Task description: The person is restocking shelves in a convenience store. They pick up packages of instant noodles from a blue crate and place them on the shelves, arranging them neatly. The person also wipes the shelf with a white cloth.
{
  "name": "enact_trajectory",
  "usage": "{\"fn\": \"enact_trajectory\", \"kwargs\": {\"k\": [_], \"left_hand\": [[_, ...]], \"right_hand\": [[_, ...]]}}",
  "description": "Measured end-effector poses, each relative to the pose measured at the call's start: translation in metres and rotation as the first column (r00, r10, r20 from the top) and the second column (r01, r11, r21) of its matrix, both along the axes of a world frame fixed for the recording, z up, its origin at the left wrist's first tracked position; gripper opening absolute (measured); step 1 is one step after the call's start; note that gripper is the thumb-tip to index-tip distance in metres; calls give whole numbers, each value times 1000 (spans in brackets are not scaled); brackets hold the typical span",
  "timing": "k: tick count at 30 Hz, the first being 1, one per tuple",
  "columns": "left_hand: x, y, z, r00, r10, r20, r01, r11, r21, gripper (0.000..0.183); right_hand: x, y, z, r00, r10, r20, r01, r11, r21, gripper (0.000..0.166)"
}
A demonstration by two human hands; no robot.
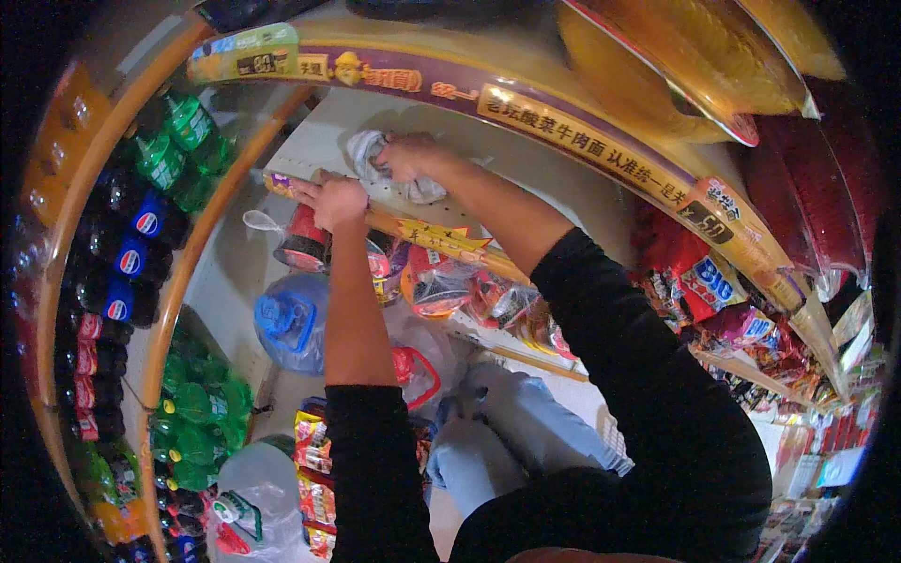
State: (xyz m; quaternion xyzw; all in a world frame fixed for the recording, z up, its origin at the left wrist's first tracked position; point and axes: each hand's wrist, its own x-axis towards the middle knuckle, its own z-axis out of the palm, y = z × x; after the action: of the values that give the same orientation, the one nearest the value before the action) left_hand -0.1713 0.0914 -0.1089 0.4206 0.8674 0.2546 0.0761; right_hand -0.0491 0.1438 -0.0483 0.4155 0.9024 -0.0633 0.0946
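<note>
My right hand [410,156] grips a crumpled whitish cloth [366,149] and presses it on a pale metal shelf [324,134]. Part of the cloth spreads out below my fingers. The shelf has small holes and looks bare around the cloth. On the shelf's front edge rail [387,224], my left hand [338,200] rests with its fingers laid over the rail. A yellow starburst price tag [443,236] with handwriting is fixed to that rail, right of my left hand. Below the rail sit packaged goods in round tubs [436,278], partly behind my left forearm.
A higher shelf edge [535,116] with printed strips curves over my arms. Pepsi bottles [130,260] and green soda bottles [200,415] fill shelves at left. Large water jugs [288,320] stand below. Bagged snacks [711,281] lie at right. My knees [521,422] are bent beneath me.
</note>
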Motion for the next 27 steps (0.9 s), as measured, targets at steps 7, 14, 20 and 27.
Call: {"fn": "enact_trajectory", "kwargs": {"k": [7,14,20,27], "left_hand": [[11,-1,10,998,-32,-54,36,997,66,44],[-13,7,-8,982,-13,-188,14,1000,5,43],[-44,19,-30,975,-2,-222,2,1000,4,41],[-1,12,-12,992,9,-124,-8,1000,10,43]], "right_hand": [[118,-59,-18,941,43,-335,-95,985,-141,46],[222,-173,9,893,-428,-135,425,904,-56,29],[253,-152,-18,814,-548,192,455,807,376,28],[299,-79,-56,616,-543,-571,787,385,482,37]]}}
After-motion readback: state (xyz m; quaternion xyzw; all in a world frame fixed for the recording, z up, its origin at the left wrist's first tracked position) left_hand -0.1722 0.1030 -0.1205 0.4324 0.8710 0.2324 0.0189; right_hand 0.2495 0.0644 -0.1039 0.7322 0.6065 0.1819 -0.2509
